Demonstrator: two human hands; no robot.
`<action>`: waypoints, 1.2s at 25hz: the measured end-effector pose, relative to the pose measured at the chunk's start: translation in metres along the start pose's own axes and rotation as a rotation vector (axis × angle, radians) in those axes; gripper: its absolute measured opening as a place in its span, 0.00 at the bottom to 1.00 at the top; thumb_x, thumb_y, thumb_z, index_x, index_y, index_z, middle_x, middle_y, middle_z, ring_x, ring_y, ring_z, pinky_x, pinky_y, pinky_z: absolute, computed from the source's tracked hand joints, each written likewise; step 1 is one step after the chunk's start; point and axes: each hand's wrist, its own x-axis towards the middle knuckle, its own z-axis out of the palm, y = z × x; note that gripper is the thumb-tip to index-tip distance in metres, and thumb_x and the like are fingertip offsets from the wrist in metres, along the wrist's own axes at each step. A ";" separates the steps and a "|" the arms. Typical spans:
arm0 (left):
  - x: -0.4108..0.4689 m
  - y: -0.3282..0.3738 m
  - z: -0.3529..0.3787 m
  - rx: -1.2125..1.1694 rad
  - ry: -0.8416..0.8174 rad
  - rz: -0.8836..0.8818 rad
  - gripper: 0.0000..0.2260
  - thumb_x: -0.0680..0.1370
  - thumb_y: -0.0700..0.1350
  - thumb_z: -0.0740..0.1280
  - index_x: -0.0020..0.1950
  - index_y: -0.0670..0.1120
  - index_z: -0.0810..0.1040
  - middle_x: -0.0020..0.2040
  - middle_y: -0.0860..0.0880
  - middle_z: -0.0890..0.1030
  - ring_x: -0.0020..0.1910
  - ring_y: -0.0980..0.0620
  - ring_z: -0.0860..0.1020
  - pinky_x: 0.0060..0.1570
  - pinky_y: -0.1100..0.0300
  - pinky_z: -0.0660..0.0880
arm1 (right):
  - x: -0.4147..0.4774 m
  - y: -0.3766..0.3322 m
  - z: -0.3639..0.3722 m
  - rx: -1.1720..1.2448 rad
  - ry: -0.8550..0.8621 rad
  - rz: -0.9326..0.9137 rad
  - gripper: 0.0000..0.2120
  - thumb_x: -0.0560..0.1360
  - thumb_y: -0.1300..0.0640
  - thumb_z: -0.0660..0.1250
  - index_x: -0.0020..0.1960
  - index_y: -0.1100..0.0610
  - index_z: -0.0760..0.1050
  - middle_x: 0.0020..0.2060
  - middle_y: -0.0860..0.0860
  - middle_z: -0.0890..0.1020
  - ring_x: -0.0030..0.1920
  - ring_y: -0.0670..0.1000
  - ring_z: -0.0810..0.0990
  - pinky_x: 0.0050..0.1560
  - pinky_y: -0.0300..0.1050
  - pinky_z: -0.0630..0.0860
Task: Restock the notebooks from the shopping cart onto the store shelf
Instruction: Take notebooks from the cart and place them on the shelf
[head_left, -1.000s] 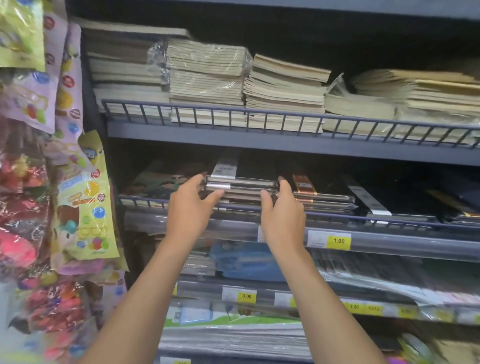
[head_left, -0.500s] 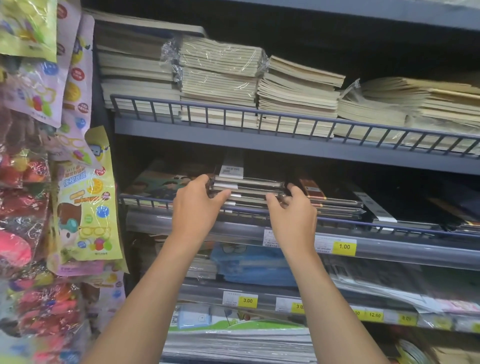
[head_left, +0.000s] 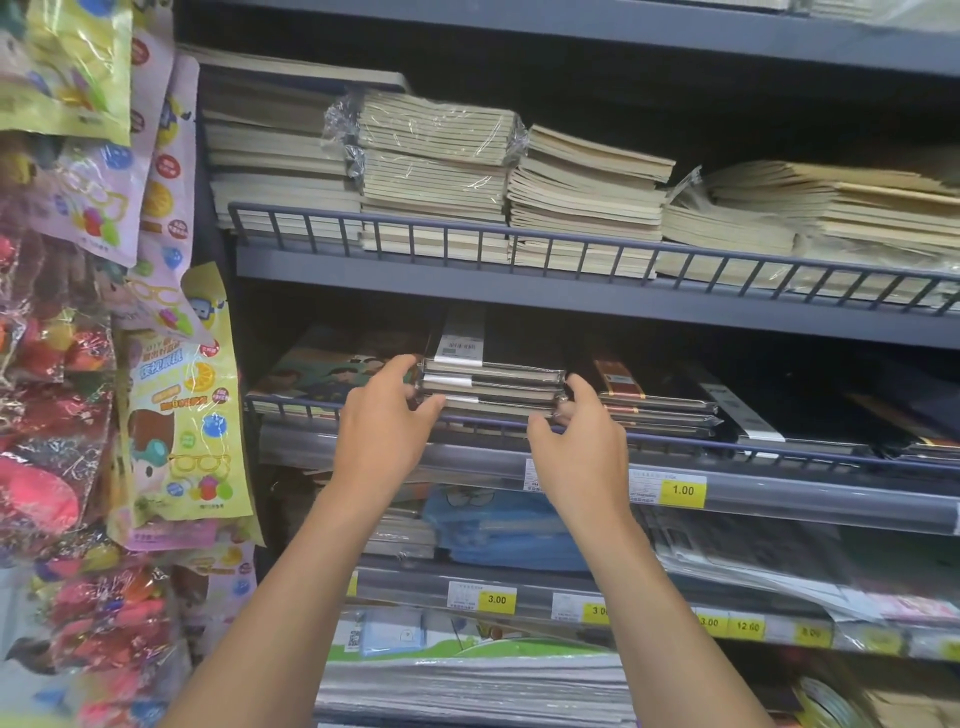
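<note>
Notebook stack: shrink-wrapped bundle of dark covers, lying flat on the middle shelf just behind its wire rail, near frame centre; a white barcode label shows on top
Left hand: at the stack's 9 o'clock end; fingers curled over that end, thumb pressed to the lower front edge, clamped on the bundle
Right hand: at the stack's 3 o'clock end; index finger reaching up the side, other fingers bent against the lower corner, gripping it
Illustrated books: flat, at 9 o'clock of the stack; touching it or just beside, cannot tell
Dark wrapped notebooks: lower pile at 3 o'clock, just beside the right fingers
Upper shelf: at 12 o'clock; tan notebook piles side by side, some in plastic
Price tag: yellow, reads 1.00, on the shelf front at 4 o'clock of the stack
Toy packets: hanging in a column at the frame's 9 o'clock edge
</note>
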 end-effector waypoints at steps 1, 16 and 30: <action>0.000 0.000 0.001 -0.007 -0.006 -0.002 0.28 0.79 0.52 0.72 0.78 0.51 0.69 0.66 0.45 0.82 0.64 0.45 0.81 0.66 0.43 0.76 | 0.001 0.001 -0.001 0.005 -0.009 0.003 0.30 0.80 0.53 0.66 0.79 0.55 0.60 0.68 0.52 0.78 0.37 0.42 0.76 0.48 0.39 0.72; 0.002 -0.001 -0.004 -0.206 0.029 -0.001 0.25 0.77 0.53 0.74 0.73 0.49 0.77 0.65 0.46 0.83 0.58 0.50 0.84 0.58 0.46 0.82 | 0.007 0.005 0.011 0.013 0.171 -0.073 0.21 0.79 0.48 0.68 0.69 0.55 0.76 0.51 0.49 0.86 0.43 0.42 0.79 0.44 0.32 0.70; 0.011 -0.005 -0.011 0.038 -0.182 -0.002 0.28 0.78 0.50 0.73 0.75 0.60 0.65 0.64 0.47 0.80 0.58 0.44 0.82 0.54 0.43 0.82 | 0.015 -0.008 0.002 -0.231 -0.103 -0.040 0.26 0.81 0.50 0.63 0.74 0.58 0.59 0.38 0.48 0.76 0.39 0.51 0.75 0.36 0.46 0.68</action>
